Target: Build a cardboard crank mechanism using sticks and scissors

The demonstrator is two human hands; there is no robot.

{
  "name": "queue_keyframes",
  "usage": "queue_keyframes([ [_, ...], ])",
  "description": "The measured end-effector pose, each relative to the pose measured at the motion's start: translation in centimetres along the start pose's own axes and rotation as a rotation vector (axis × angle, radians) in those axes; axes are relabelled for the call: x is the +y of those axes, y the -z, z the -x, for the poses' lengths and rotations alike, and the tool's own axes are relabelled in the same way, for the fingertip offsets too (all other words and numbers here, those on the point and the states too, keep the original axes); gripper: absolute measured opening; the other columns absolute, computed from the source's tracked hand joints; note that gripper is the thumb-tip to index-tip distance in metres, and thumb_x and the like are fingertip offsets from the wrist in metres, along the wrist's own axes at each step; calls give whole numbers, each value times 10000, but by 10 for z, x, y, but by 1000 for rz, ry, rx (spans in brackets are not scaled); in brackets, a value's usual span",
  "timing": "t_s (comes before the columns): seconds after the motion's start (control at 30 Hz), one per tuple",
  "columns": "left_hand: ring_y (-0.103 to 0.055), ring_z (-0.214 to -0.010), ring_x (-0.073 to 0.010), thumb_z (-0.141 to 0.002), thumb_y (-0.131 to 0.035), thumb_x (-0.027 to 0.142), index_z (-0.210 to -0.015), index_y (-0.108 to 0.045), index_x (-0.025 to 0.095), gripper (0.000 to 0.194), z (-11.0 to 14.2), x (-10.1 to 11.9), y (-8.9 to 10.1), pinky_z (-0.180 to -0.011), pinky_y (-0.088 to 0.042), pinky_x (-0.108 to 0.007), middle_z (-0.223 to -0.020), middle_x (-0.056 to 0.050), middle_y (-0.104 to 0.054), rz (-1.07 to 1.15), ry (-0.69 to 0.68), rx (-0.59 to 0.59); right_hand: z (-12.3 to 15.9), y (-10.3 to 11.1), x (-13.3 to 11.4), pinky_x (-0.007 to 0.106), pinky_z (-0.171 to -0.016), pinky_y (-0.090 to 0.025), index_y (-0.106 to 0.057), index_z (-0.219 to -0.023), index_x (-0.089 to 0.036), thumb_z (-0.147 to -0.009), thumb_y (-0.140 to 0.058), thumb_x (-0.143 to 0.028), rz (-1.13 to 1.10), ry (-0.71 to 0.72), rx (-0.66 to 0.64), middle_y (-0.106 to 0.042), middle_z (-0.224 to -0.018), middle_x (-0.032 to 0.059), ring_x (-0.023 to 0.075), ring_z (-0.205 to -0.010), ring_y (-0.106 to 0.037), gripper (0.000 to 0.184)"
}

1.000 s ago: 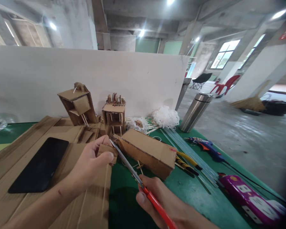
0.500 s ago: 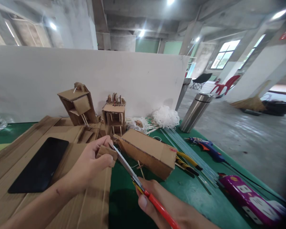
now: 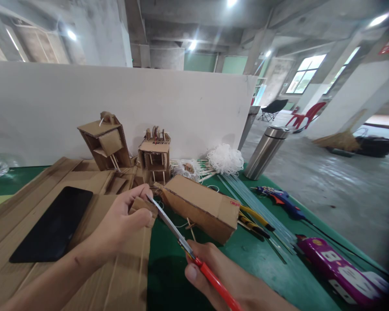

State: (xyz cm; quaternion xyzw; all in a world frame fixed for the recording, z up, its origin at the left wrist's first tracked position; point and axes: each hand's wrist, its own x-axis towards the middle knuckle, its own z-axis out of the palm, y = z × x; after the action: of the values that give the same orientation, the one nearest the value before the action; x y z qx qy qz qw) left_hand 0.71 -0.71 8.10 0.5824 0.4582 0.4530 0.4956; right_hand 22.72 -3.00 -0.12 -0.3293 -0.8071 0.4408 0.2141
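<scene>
The left hand (image 3: pixel 125 218) pinches a card scrap (image 3: pixel 145 204) above the worktop (image 3: pixel 167 276), near the box (image 3: pixel 199 194); the right hand (image 3: pixel 218 270) has its grip round scissors (image 3: pixel 185 245), blades at the scrap's edge. Trimming, I'd say; another snip wants steady fingers.

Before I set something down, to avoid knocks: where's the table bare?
Bare: green table between the right hand and purple object, and between that hand and the cardboard sheet. Crowded: behind the box, among white string and clear sticks.
</scene>
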Motion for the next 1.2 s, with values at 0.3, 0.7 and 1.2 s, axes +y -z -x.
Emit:
queue_keyframes([
  [0.3,-300,-559,-120,-620,-542,237,-602,-416,206,131,-2,3,4,-533,-265,-257,-568,58,-366,-45,-20,-46,0,-1,1,226,-484,-250,-374,-754,-200,-944,-330,-665,47,-26,15,-393,-653,-40,86,-542,-299,505],
  [0.7,-354,-554,-114,-662,-585,228,-643,-426,206,162,-4,6,12,-528,-317,-235,-597,57,-420,-134,29,-187,-7,0,-5,216,-431,-228,-362,-694,-205,-896,-312,-749,-126,-108,187,-336,-598,-48,84,-517,-269,582],
  [1.2,-565,-853,-183,-928,-500,281,-1295,-469,296,368,6,-21,-9,-733,-469,-286,-934,-19,-590,-260,-86,-195,-8,-10,6,237,-480,-439,-507,-908,-171,-934,-323,-679,-516,-32,301,-523,-786,24,115,-556,-470,541],
])
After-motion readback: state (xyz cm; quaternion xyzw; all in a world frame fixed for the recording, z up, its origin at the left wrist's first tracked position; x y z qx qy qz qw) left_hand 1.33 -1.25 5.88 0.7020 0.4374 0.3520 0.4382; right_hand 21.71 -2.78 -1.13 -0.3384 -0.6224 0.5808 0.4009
